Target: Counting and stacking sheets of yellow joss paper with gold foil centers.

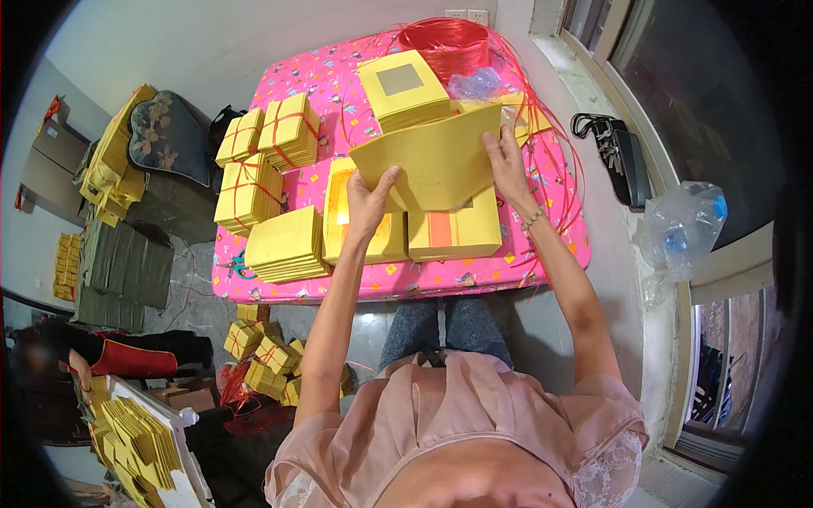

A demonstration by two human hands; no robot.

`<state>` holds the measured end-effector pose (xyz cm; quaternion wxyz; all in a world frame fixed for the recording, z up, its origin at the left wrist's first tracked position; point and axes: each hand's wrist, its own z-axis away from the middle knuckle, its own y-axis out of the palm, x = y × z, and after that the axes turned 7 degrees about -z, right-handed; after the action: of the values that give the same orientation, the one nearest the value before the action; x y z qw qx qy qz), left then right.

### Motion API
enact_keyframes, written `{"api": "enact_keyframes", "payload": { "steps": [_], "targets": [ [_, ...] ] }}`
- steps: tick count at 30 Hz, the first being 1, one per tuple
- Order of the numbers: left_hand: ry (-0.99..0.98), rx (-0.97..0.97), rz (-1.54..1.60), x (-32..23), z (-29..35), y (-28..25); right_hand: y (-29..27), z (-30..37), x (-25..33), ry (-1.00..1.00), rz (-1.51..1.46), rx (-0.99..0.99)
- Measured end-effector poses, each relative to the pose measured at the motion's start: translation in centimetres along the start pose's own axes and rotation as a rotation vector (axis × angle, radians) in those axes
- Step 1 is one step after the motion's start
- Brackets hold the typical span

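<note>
A wide yellow paper sheet [428, 157], slightly bowed, is held up above the table between my two hands. My left hand [370, 203] pinches its lower left edge, thumb on the near face. At its right edge my right hand [508, 165] grips it; a beaded bracelet circles that wrist. Beneath the sheet stand two yellow paper stacks: the right one [474, 227] bears an orange stripe, the left one [364, 244] an orange patch. Left of these lies a layered yellow stack [284, 244]. Farther left are yellow bundles [290, 127] tied with red twine. Behind the sheet sits another stack [402, 102] with a grey square on top.
A pink patterned cover [339, 292] lies over the table. A red twine coil [445, 51] trails loose strands down the right side. Scissors [243, 267] lie near the left edge. Keys [605, 144] and a plastic bag [682, 229] rest by the window. Another person [144, 351] is at lower left.
</note>
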<state>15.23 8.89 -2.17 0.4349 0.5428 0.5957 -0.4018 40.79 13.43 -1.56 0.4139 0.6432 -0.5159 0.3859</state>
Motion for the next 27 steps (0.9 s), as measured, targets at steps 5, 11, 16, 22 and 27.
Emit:
{"api": "enact_keyframes", "payload": {
  "steps": [5,11,16,22,27],
  "targets": [
    [-0.159,0.128,0.126,-1.3,0.5,2.0,0.6,0.3,-1.2,-0.049,0.086,-0.065],
    [-0.31,0.251,0.309,-2.7,1.4,5.4,1.8,2.7,-1.9,0.161,-0.097,0.013],
    [-0.397,0.353,0.345,-3.3,1.6,6.0,1.6,4.2,-1.3,0.262,-0.204,0.033],
    [-0.275,0.224,0.156,-5.3,2.4,5.8,1.3,5.0,1.0,0.362,-0.312,0.058],
    [-0.029,0.131,0.076,-3.7,2.8,6.4,1.7,6.0,3.3,0.074,-0.146,0.22]
  ]
}}
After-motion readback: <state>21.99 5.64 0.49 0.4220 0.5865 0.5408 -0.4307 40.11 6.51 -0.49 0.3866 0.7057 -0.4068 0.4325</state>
